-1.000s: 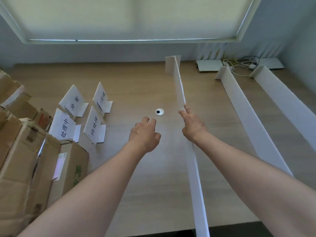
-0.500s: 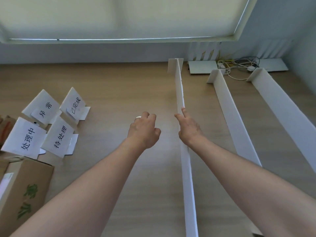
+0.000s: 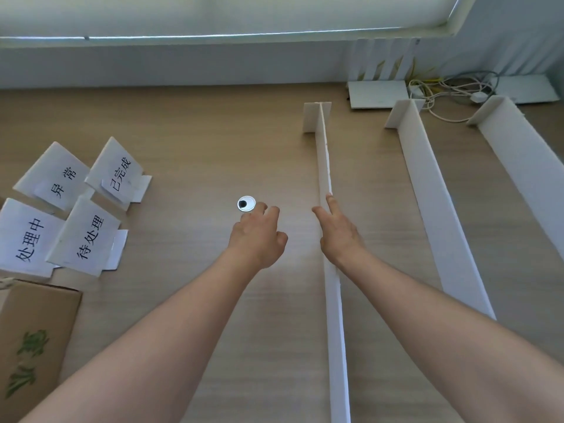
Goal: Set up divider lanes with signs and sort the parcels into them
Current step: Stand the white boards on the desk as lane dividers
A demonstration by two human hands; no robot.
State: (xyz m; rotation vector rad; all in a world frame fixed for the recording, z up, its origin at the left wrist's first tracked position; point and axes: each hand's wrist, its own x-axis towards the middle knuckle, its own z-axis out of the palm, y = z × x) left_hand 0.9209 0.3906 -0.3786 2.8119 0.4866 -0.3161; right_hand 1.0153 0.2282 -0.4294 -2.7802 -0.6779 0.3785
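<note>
3 white dividers (image 3: 332,300) upright on desk; 4 signs (image 3: 88,236) clustered left.

A wooden table (image 3: 189,135) meets a pale wall (image 3: 183,64) under a bright blinded window (image 3: 213,13).
</note>
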